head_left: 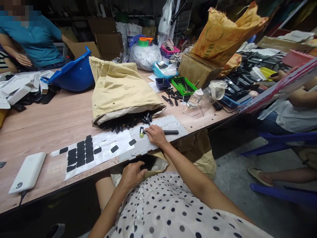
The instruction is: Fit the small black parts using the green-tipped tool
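Head view: one right hand on one hammer

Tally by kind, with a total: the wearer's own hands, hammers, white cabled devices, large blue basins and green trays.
Hands (left hand, right hand): 2
Hammer: 1
White cabled device: 1
Large blue basin: 1
Green tray: 1
Total: 6

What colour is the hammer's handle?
The hammer's handle is black, best seen in the head view.
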{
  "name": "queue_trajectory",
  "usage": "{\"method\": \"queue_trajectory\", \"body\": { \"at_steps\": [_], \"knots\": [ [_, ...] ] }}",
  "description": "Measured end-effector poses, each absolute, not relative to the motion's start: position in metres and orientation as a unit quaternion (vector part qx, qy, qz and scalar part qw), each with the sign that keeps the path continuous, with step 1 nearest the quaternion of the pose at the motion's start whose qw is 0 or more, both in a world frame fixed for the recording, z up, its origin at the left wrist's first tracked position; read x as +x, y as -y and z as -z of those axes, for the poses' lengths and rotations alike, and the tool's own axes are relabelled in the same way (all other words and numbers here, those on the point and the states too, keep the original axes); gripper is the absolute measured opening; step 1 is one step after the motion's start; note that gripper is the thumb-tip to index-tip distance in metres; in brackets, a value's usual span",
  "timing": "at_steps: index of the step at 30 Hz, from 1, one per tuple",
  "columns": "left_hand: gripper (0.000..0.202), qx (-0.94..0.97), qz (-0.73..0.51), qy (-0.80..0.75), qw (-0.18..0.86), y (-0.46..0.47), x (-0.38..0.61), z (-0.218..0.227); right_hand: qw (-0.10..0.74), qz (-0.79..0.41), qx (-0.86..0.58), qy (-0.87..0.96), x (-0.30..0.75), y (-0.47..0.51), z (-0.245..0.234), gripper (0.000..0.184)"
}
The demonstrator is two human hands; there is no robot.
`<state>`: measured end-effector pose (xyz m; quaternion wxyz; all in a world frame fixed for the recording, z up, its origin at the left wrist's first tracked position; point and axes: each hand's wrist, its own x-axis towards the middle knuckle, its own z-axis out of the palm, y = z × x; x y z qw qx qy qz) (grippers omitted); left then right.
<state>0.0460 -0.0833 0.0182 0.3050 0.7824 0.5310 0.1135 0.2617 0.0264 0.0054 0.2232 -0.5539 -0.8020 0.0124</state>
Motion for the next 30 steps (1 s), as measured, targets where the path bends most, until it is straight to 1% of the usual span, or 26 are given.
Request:
{"method": "queue_trajectory", "body": {
  "at_steps": [2, 4, 6, 9, 12, 15, 18, 21, 27, 30],
  "knots": [
    [0.023, 0.748, -0.181, -0.559, 0.309, 0.061, 0.052, -0.033, 0.223, -0.012, -0.555, 0.801, 0.261, -0.026, -0.006, 0.025],
    [0.023, 0.698, -0.248, -0.617, 0.265, 0.029, 0.058, -0.045, 0.223, -0.014, -0.556, 0.800, 0.260, -0.026, -0.007, 0.025],
    [0.022, 0.637, -0.276, -0.689, 0.209, -0.008, 0.063, -0.052, 0.224, -0.015, -0.555, 0.801, 0.259, -0.026, -0.007, 0.024],
    [0.023, 0.566, -0.261, -0.764, 0.166, -0.056, 0.068, -0.056, 0.225, -0.014, -0.552, 0.803, 0.258, -0.026, -0.008, 0.023],
    [0.025, 0.541, -0.226, -0.796, 0.152, -0.081, 0.072, -0.054, 0.224, -0.013, -0.552, 0.803, 0.257, -0.027, -0.008, 0.022],
    [0.022, 0.539, -0.215, -0.800, 0.151, -0.084, 0.069, -0.052, 0.221, -0.014, -0.555, 0.802, 0.256, -0.027, -0.009, 0.021],
    [0.017, 0.529, -0.234, -0.802, 0.149, -0.071, 0.059, -0.049, 0.222, -0.015, -0.556, 0.801, 0.256, -0.026, -0.011, 0.021],
    [0.015, 0.520, -0.270, -0.790, 0.180, -0.049, 0.046, -0.048, 0.223, -0.017, -0.554, 0.802, 0.256, -0.026, -0.012, 0.022],
    [0.020, 0.474, -0.387, -0.704, 0.361, -0.016, 0.048, -0.041, 0.230, -0.028, -0.557, 0.798, 0.257, -0.026, -0.011, 0.023],
    [0.025, 0.487, -0.398, -0.666, 0.401, -0.016, 0.053, -0.036, 0.234, -0.030, -0.556, 0.797, 0.258, -0.027, -0.011, 0.023]
  ]
}}
